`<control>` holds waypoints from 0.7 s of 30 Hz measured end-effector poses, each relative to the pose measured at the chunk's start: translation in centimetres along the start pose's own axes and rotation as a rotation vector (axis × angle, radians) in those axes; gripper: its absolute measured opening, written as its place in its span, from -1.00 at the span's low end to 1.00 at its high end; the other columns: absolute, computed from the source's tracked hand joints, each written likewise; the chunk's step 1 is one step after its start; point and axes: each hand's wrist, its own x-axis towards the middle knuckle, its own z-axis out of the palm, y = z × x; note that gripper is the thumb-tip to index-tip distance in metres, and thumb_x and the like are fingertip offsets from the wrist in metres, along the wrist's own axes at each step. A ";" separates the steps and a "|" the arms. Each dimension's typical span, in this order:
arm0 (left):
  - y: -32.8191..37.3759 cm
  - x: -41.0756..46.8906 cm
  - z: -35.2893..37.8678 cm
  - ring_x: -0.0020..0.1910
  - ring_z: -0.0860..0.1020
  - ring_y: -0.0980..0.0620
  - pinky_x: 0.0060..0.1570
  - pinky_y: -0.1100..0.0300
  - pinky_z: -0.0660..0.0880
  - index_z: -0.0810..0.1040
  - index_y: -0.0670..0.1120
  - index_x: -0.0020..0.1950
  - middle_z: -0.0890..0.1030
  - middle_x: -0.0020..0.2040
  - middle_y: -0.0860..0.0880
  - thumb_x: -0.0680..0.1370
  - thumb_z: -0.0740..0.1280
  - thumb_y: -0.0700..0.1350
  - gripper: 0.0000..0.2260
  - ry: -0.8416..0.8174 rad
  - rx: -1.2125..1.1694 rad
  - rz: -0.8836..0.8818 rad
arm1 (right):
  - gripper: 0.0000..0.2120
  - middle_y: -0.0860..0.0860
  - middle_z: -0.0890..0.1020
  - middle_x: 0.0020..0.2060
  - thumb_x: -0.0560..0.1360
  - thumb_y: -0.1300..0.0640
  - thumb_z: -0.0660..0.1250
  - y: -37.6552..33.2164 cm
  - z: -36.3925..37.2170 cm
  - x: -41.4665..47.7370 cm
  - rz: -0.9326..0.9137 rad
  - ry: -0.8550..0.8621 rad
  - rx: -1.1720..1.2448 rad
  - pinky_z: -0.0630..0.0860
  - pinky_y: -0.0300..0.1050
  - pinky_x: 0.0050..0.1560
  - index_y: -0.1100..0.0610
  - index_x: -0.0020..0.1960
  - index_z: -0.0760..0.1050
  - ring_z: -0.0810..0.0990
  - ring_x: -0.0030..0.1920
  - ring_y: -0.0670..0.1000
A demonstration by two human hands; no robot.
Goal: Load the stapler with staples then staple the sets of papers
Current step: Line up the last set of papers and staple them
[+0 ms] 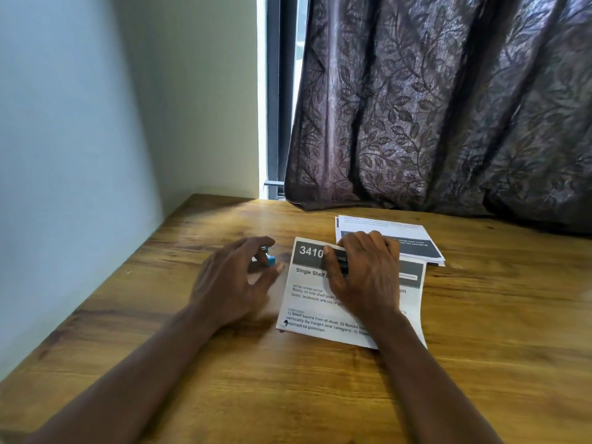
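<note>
The near sheet [307, 302] carries white digits "3410" in the dark grey band at its 11 o'clock corner. The rest of the band is hidden under the right hand [365, 274] and the black stapler [334, 267] it grips. Just below, in bold: "Single Shelf". Towards 9 o'clock come small capitals, "INITIAL SCENE SETUP", then "Books on one shelf layer" and "dusty, bookends are out of". At 7 o'clock: "1) Shelf board free of dust, 2) Books", "vertically by height and category. 3)", "returned to position." The paper stack [416, 232] at 1 o'clock from that sheet has upside-down print, too blurred to read.
</note>
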 end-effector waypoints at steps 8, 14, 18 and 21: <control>2.6 -0.2 2.1 -0.11 0.71 0.22 -0.07 0.17 0.67 0.68 0.05 0.15 0.74 -0.06 0.22 0.58 0.45 -0.17 -0.81 -0.197 -0.423 -0.112 | -0.71 0.01 0.54 -0.23 0.62 -0.10 0.24 1.7 -1.7 0.5 0.117 0.167 0.062 0.32 0.08 0.04 0.08 -0.14 0.48 0.46 -0.13 0.08; 3.9 2.0 3.8 -0.10 0.74 0.07 -0.12 0.16 0.66 0.69 0.00 0.01 0.76 -0.08 0.09 0.61 0.38 -0.27 -0.82 0.006 -0.688 -0.191 | -0.63 0.11 0.52 0.19 0.56 -0.14 0.31 3.3 -3.2 0.6 0.423 0.300 -0.028 0.30 0.18 0.25 0.05 0.26 0.52 0.44 0.20 0.19; 4.7 4.2 5.7 -0.19 0.70 0.22 -0.26 0.36 0.57 0.69 0.03 -0.01 0.75 -0.14 0.19 0.62 0.36 -0.28 -0.79 0.131 -0.750 -0.255 | -0.42 0.15 0.44 0.33 0.53 -0.13 0.31 5.3 -2.7 0.1 0.695 0.141 0.124 0.36 0.17 0.23 0.03 0.48 0.27 0.40 0.28 0.23; 4.3 5.1 7.1 -0.16 0.72 0.19 -0.20 0.29 0.62 0.69 0.06 0.00 0.74 -0.15 0.22 0.61 0.38 -0.27 -0.78 0.148 -0.731 -0.259 | -0.52 0.01 0.60 0.18 0.55 -0.04 0.32 6.5 -2.5 -0.2 0.883 0.068 0.573 0.54 0.05 0.09 -0.02 0.41 0.28 0.59 0.14 0.12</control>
